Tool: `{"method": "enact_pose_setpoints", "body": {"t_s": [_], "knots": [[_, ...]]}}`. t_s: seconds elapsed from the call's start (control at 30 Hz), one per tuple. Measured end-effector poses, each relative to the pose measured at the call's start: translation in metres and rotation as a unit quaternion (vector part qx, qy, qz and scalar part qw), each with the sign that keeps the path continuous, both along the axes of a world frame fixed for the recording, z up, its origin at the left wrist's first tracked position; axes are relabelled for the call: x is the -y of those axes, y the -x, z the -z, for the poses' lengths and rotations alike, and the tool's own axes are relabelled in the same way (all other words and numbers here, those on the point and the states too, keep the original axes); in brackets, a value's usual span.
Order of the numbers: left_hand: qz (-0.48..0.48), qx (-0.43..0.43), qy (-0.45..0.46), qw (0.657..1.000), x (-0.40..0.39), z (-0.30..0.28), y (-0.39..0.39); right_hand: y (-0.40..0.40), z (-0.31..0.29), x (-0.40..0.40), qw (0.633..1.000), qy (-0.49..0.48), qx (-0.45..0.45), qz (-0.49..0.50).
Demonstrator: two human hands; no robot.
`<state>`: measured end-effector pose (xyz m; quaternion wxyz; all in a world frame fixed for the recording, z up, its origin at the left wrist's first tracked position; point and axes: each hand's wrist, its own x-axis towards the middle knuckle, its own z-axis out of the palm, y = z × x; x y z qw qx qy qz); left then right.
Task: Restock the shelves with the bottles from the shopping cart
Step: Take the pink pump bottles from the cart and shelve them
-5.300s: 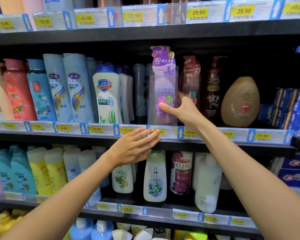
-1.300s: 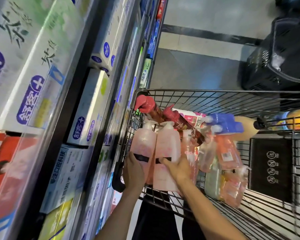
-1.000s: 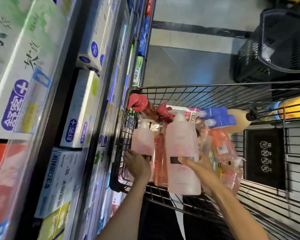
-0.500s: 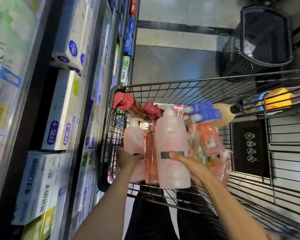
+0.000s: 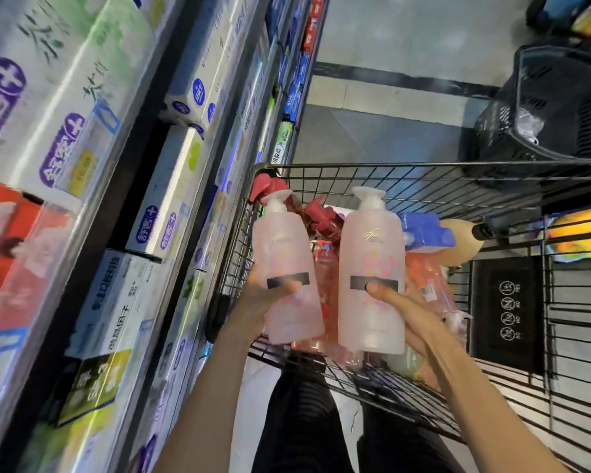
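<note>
Both pink pump bottles (image 5: 289,268) (image 5: 372,271) look like frosted, matt plastic with smooth white plastic pumps. The cart (image 5: 423,186) around them is thin black metal wire. Left of the cart, the shelf boxes (image 5: 164,196) are glossy printed cardboard; the floor (image 5: 389,131) beyond it looks smooth grey.

Bare forearms (image 5: 202,397) — no sleeves; legs in black, seemingly ribbed, trousers (image 5: 297,428).

Two pale pink pump bottles are held upright side by side above the shopping cart (image 5: 423,179), a small gap between them. The left bottle (image 5: 289,268) is tilted a little to the left; the right bottle (image 5: 372,268) stands nearly straight. Each is marked with a dark band. More bottles (image 5: 427,278), red, orange and blue-capped, are seen lying in the cart behind them.
</note>
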<state>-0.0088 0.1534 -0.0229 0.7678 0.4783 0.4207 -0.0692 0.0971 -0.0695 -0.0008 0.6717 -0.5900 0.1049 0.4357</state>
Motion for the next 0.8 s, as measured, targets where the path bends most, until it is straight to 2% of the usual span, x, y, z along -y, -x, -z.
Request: {"method": "enact_pose_setpoints", "body": {"t_s": [0.1, 0.23, 0.47, 0.63, 0.8], "knots": [[0.004, 0.051, 0.032, 0.998, 0.011, -0.023, 0.004, -0.007, -0.015, 0.008, 0.999, -0.027, 0.029, -0.033], [-0.024, 0.082, -0.014, 0.996, 0.039, -0.050, 0.018, -0.012, -0.038, 0.022, 0.992, -0.074, 0.055, -0.086], [-0.112, 0.168, -0.040, 0.979, 0.114, -0.088, 0.056, -0.014, -0.083, 0.055, 0.965, -0.124, 0.084, -0.215], [-0.210, 0.159, -0.084, 0.961, 0.166, -0.115, 0.092, 0.005, -0.109, 0.075, 0.942, -0.150, 0.113, -0.280], [-0.329, 0.139, -0.108, 0.928, 0.206, -0.137, 0.144, 0.047, -0.122, 0.083, 0.928, -0.179, 0.094, -0.313]]}}
